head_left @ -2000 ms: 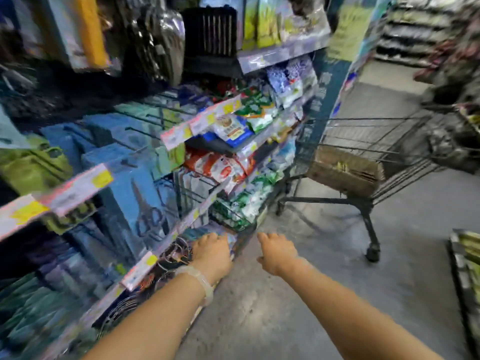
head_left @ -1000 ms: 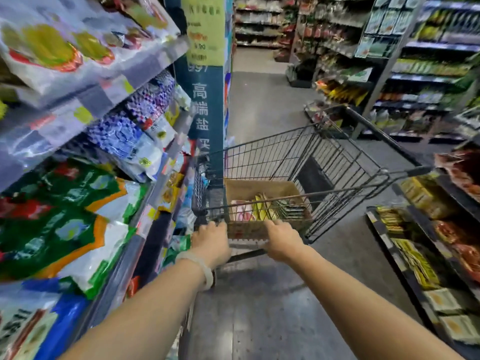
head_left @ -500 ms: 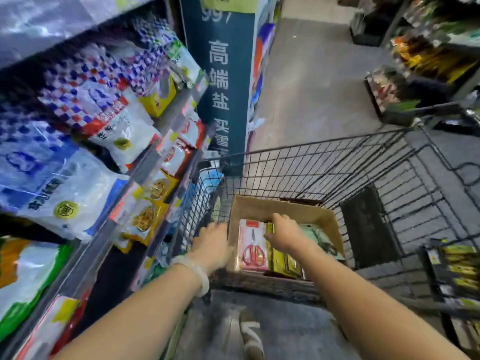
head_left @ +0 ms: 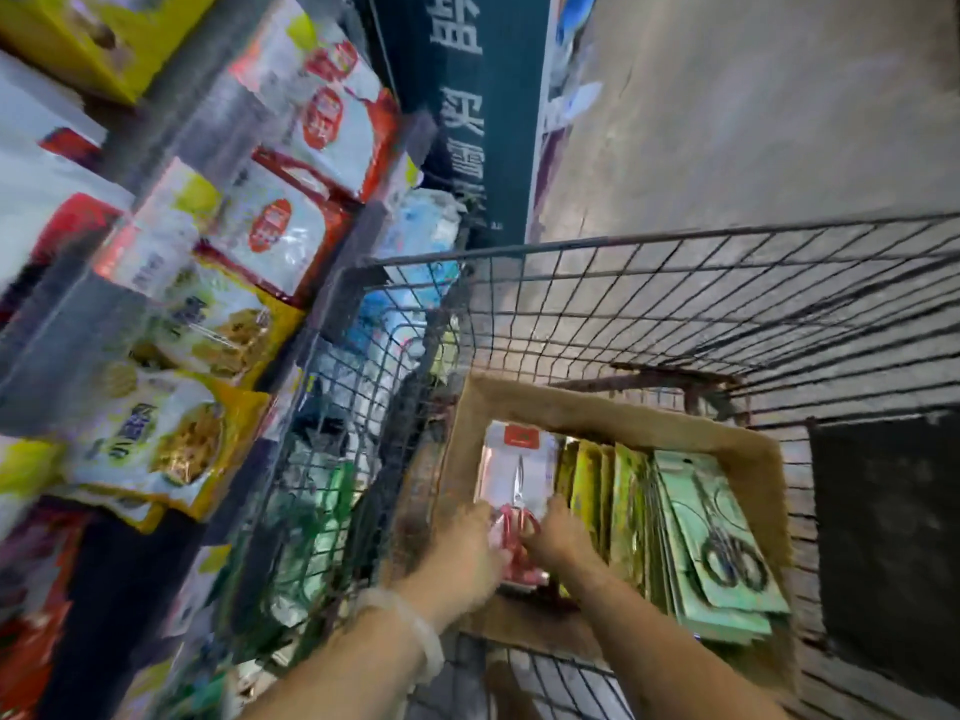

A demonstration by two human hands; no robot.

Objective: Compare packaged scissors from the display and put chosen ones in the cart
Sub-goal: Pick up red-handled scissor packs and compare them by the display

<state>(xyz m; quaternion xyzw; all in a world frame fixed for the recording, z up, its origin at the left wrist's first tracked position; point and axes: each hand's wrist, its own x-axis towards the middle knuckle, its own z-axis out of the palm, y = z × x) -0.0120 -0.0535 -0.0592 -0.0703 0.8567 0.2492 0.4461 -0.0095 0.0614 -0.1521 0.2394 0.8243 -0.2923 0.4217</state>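
On the left stand shelves (head_left: pixel 218 122) with food bags. In the wire cart (head_left: pixel 675 283) sits a cardboard box (head_left: pixel 597 413). The left hand (head_left: pixel 462 548) and right hand (head_left: pixel 558 537) both touch the lower end of the red-handled scissors pack (head_left: pixel 517 470), fingers on its two sides; how firmly they grip I cannot tell because of blur. To the right stand yellow packs (head_left: pixel 592 485), then green scissors packs (head_left: pixel 722 537).

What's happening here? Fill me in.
A person is bent over a wire shopping cart beside store shelves. Both hands are down in a cardboard box that sits inside the cart. The left hand and right hand are on a white pack of red-handled scissors at the box's left end. Yellow packs and green scissor packs stand to its right. Blur hides the exact grip.
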